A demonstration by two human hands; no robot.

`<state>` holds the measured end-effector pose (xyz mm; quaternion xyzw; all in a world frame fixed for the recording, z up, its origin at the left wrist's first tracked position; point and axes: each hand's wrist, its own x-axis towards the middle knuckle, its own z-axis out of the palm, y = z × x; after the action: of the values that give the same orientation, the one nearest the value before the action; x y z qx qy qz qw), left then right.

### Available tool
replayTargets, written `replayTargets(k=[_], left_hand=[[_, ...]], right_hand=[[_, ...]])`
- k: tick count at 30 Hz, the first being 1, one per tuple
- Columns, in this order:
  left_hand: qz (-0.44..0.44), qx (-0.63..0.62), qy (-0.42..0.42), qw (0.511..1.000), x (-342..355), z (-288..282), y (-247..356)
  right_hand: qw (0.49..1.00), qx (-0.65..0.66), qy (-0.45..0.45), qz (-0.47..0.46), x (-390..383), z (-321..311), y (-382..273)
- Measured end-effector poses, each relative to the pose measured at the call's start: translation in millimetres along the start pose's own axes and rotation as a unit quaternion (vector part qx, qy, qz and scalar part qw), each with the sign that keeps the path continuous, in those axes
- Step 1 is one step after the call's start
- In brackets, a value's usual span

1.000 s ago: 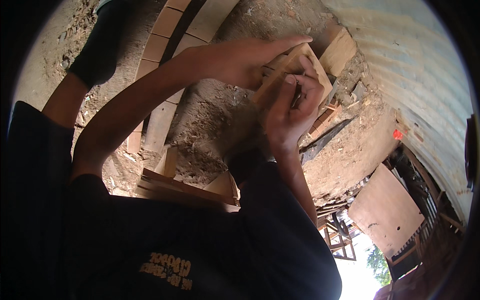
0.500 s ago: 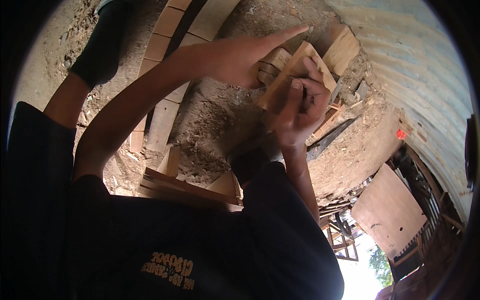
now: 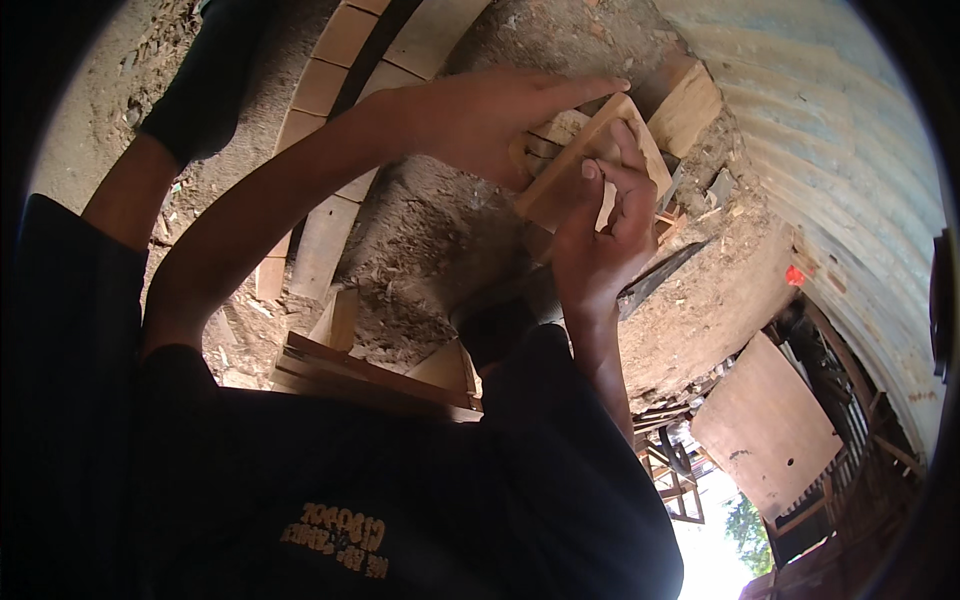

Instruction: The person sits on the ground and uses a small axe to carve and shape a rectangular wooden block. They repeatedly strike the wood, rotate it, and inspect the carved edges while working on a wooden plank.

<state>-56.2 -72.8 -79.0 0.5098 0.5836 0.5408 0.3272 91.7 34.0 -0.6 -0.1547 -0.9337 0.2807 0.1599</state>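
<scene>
Both hands meet over a small wooden block held up above the dusty ground. The left hand comes in from the left on a long bare forearm; its fingers are stretched out nearly straight along the top edge of the block, with the thumb side tucked against the near face, so the hand is mostly open yet pressed flat on the wood. The right hand rises from below, its fingers curled up over the face of the block and closed around its lower end. Whether anything small sits between those fingers and the wood cannot be told. The block is tilted, its long side running from lower left to upper right. Behind it, near the curved corrugated metal wall, lies a pile of wood offcuts. On the ground to the left run several long planks side by side, and nearer the person's dark shirt rests a stack of thin boards.
</scene>
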Motion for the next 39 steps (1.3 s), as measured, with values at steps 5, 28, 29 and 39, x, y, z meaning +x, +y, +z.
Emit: replayTargets(k=[5,28,29,39], left_hand=[[-0.050,-0.027,-0.030,0.998,6.3,7.3,3.9],[-0.033,-0.156,-0.052,0.986,16.8,22.9,-3.0],[-0.034,-0.148,-0.058,0.987,17.0,21.7,-2.1],[-0.113,-0.108,-0.139,0.978,19.5,2.8,11.1]], right_hand=[[0.999,-0.028,-0.029,0.009,4.6,-9.4,-5.4],[0.992,0.089,-0.064,0.069,-1.5,-14.7,10.3],[0.991,0.088,-0.071,0.072,-1.5,-17.0,10.1],[0.999,0.025,-0.026,0.030,1.0,-10.5,12.1]])
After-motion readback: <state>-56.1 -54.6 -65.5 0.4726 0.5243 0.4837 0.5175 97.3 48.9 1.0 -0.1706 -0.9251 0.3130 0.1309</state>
